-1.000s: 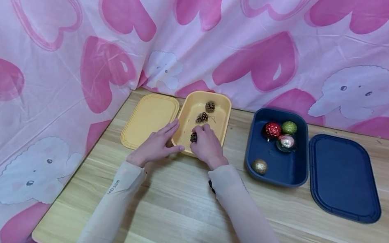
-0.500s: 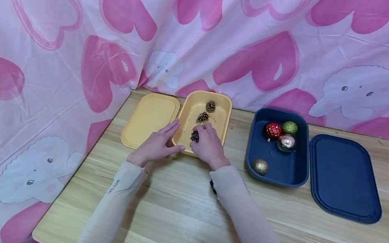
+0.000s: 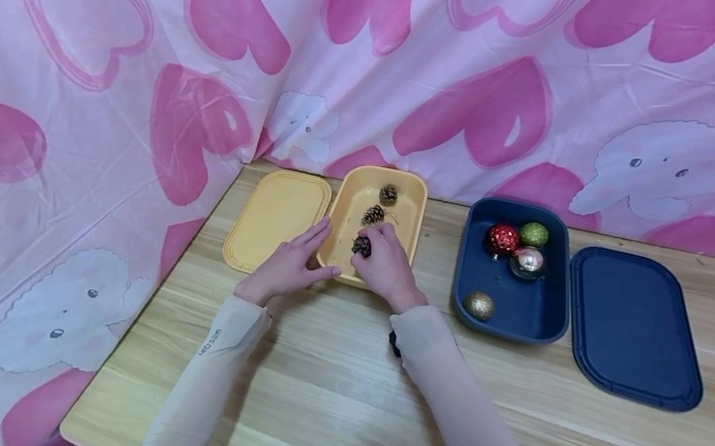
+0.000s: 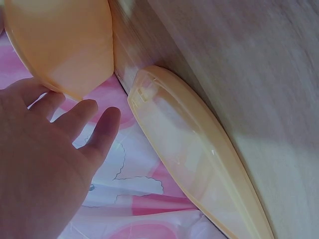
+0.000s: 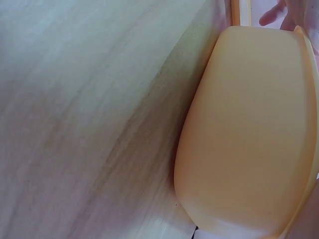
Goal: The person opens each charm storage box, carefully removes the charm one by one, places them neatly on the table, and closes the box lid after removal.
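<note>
My right hand [image 3: 388,267] reaches over the near right side of a yellow box [image 3: 405,203] and pinches a dark brown pine cone [image 3: 362,246] between thumb and fingers. Two more pine cones lie in the box: one in the middle [image 3: 373,215], one near the far end [image 3: 389,195]. At the box's near left corner, my left hand [image 3: 290,263] has its fingers extended along the rim and its thumb by the front edge. The left wrist view shows the fingertips at the box wall [image 4: 70,45]. In the right wrist view, the box's outer wall [image 5: 244,129] fills the right side.
The yellow lid [image 3: 279,219] lies left of the box. To the right stands a navy box [image 3: 516,318] holding red, green, silver and gold baubles, with a navy lid [image 3: 638,323] beside it. A pink heart-print curtain [image 3: 362,94] hangs behind the wooden table [image 3: 319,400].
My right hand has shifted slightly toward the back of the yellow box with the pinched pine cone, which shows a bit more. My left hand has stayed at the rim.
</note>
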Demonstrator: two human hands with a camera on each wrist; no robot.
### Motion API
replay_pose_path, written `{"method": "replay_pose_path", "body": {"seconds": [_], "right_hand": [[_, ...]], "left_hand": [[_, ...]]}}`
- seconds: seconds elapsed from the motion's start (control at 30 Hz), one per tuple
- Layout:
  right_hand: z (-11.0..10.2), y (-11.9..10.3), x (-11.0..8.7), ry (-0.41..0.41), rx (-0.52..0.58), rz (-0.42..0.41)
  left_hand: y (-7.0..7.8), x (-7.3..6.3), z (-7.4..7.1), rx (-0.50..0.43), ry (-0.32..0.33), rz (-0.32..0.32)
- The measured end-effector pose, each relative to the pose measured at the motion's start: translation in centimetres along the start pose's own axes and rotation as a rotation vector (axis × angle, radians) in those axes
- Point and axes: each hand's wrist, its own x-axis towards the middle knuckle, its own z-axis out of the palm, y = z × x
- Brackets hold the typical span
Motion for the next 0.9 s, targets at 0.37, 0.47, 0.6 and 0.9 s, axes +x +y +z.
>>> {"method": "replay_pose_path", "body": {"seconds": [0.37, 0.47, 0.6, 0.9], "right_hand": [[-0.33, 0.24, -0.03, 0.072, 0.134, -0.006], [-0.46, 0.28, -0.07, 0.102, 0.169, -0.026], [-0.61, 0.34, -0.15, 0.134, 0.228, -0.02], [-0.83, 0.36, -0.28, 0.149, 0.315, 0.011]], "left_hand": [[-0.05, -0.01, -0.03, 0.001, -0.008, -0.006], [-0.05, -0.01, -0.04, 0.004, -0.01, -0.002], [-0.03, 0.02, -0.03, 0.004, -0.01, -0.001], [-0.03, -0.01, -0.05, 0.004, -0.008, -0.001]]}}
